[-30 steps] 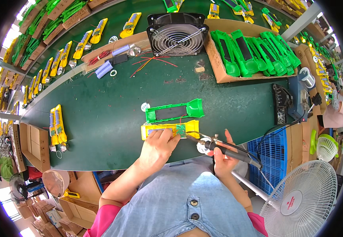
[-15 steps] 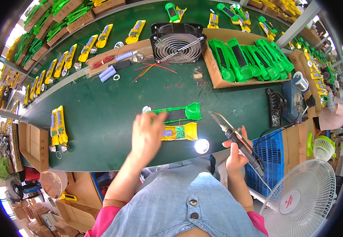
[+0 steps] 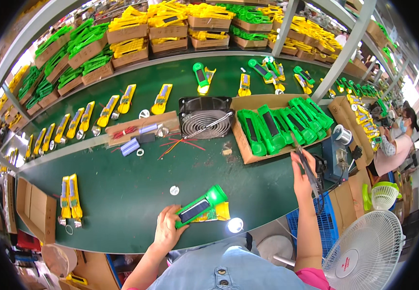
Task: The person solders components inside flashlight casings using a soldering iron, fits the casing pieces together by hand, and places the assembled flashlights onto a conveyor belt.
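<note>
My left hand (image 3: 167, 228) grips the narrow end of a green flashlight shell (image 3: 215, 195), whose dark panel faces up. The shell lies tilted over a yellow flashlight half (image 3: 223, 211), hiding most of it. Just right of the yellow half, a round lamp reflector (image 3: 235, 225) is brightly lit. My right hand (image 3: 302, 170) is closed around a soldering iron (image 3: 311, 175), its tip upward near the front right corner of the box of green shells. A small white disc (image 3: 174, 190) rests on the bench beyond my left hand.
A cardboard box (image 3: 256, 159) holds several green shells, beside a black-framed fan (image 3: 204, 123). Right of it stand a solder spool (image 3: 342, 134) and a blue soldering unit (image 3: 336, 159). Yellow flashlight halves (image 3: 74, 195) lie at left. A white fan (image 3: 364, 256) stands at lower right.
My left hand has taken hold of the green shell, now panel up and angled over the yellow half. My right hand has moved away with the soldering iron, toward the box. The view has tilted up.
</note>
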Tool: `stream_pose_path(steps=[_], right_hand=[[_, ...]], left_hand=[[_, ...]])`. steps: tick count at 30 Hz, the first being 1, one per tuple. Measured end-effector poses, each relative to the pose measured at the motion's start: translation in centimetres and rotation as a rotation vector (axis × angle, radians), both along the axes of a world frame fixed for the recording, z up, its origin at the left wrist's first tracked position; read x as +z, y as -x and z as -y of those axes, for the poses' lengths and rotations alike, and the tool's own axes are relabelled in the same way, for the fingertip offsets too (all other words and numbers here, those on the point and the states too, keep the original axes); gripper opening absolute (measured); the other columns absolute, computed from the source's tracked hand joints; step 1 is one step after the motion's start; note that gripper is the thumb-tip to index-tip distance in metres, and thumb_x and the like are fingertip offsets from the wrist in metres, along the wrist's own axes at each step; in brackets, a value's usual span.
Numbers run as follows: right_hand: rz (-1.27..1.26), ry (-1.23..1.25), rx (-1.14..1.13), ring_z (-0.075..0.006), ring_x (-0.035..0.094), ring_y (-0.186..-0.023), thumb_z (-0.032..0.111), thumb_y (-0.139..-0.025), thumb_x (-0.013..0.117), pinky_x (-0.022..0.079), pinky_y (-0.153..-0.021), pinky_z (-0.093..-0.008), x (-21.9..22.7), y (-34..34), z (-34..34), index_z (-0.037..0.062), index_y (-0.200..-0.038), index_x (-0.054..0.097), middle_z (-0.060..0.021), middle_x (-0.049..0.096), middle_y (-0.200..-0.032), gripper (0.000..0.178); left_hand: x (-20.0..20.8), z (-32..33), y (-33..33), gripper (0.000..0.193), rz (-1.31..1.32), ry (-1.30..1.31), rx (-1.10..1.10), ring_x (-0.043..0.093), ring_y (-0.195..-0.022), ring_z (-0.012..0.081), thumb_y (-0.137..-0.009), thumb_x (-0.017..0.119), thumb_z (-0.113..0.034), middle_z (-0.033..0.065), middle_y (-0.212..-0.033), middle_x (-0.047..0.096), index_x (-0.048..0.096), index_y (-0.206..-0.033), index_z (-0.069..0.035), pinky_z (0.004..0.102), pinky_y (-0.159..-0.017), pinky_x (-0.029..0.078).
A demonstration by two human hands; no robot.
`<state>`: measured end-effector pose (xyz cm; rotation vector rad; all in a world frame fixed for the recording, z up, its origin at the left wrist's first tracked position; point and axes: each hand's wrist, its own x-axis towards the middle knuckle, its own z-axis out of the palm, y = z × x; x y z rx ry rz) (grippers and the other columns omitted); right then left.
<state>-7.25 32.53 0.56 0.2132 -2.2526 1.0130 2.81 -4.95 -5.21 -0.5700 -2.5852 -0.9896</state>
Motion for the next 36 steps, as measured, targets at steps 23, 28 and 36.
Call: stream_pose_path(steps=[23, 28, 36], right_hand=[[0.576, -0.42, -0.162, -0.0264, 0.052, -0.109, -0.008, -0.062, 0.065, 0.007, -0.106, -0.0568, -1.2, 11.4, -2.3, 0.0164, -0.128, 0.03, -0.0032, 0.055, -0.114, 0.079], [0.443, -0.518, -0.182, -0.0266, 0.051, -0.11, -0.014, -0.064, 0.053, 0.009, -0.106, -0.056, -0.4, 11.1, -1.4, 0.0118, -0.127, 0.034, -0.0065, 0.056, -0.114, 0.071], [0.191, -0.543, -0.159, -0.0287, 0.061, -0.091, -0.016, -0.069, 0.044, 0.028, -0.103, -0.0436, -0.1, 10.7, -1.5, 0.0108, -0.121, 0.043, -0.0113, 0.062, -0.102, 0.059]], left_hand=[[0.8, 9.7, 46.6, 0.078, 0.43, 0.538, 0.586, 0.056, -0.101, 0.0357, -0.06, 0.076, -0.052, 0.0208, -0.106, 0.057, 0.047, -0.11, 0.0, 0.0408, -0.082, 0.048], [5.8, 12.9, 50.2, 0.061, 0.556, 0.77, 0.565, 0.054, -0.105, 0.0344, -0.068, 0.066, -0.056, 0.0149, -0.109, 0.059, 0.062, -0.1, -0.004, 0.0416, -0.085, 0.047], [-1.7, 15.6, 49.7, 0.059, 0.31, 0.563, 0.712, 0.054, -0.106, 0.0324, -0.076, 0.065, -0.023, 0.0195, -0.11, 0.056, 0.041, -0.128, -0.011, 0.0416, -0.094, 0.04]])
